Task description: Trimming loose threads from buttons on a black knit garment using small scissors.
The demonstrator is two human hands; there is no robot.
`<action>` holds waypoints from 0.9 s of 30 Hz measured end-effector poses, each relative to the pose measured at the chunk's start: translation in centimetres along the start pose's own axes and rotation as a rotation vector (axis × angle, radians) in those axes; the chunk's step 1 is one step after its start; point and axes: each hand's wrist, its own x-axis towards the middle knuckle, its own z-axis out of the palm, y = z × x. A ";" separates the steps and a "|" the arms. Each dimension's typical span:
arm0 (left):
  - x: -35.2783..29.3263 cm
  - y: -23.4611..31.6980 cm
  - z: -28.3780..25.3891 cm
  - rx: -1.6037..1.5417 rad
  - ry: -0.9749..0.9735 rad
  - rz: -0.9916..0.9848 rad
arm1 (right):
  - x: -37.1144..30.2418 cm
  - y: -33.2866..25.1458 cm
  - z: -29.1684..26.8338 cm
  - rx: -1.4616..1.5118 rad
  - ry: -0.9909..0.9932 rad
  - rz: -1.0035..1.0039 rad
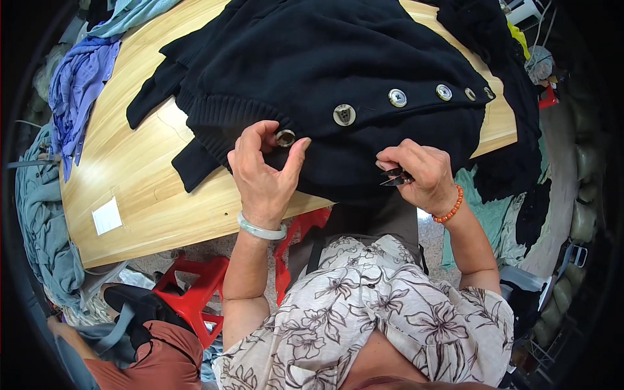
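A black knitted cardigan (260, 65) lies spread over the wooden table in front of me. Along its front edge runs a row of large round buttons, among them a dark-centred button (344, 115) and a pale-rimmed button (397, 98). My left hand (263, 169) is at the button nearest the ribbed hem (285, 138), thumb and forefinger apart on either side of it. Whether a fingertip touches that button I cannot tell. Held in my right hand (419, 170) are small dark thread snips (394, 177), their blades pointing left, just above the cardigan's near edge.
A white paper label (106, 216) lies on the wooden table (143, 188). Purple garments (81, 91) and grey-blue garments (42, 208) hang at the left. A red stool (195, 292) stands below, beside another person in a rust-coloured top (166, 357). More black cloth (520, 149) hangs at the right.
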 end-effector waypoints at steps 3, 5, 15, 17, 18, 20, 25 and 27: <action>0.3 0.6 0.5 0.163 0.038 0.033 | 0.1 -0.1 0.0 0.000 0.018 -0.017; 0.5 0.6 0.9 0.341 0.067 0.080 | 0.1 0.0 0.1 0.005 0.009 -0.010; 1.2 1.6 2.1 0.445 0.123 0.146 | 0.2 0.2 0.1 0.001 0.003 -0.006; 1.2 1.6 2.3 0.495 0.098 0.125 | 0.1 0.0 0.1 0.001 0.005 -0.001; 1.2 1.6 2.3 0.495 0.100 0.126 | 0.2 -0.1 0.1 0.000 0.005 -0.002; 1.2 1.5 2.6 0.531 0.103 0.166 | 0.0 0.2 0.1 0.001 0.000 0.005; 0.8 0.1 0.9 0.089 0.105 0.171 | 0.1 -0.1 -0.4 0.011 -0.019 0.010; 0.2 0.0 0.1 -0.072 0.071 0.097 | 0.3 -0.2 -0.6 0.014 -0.021 0.011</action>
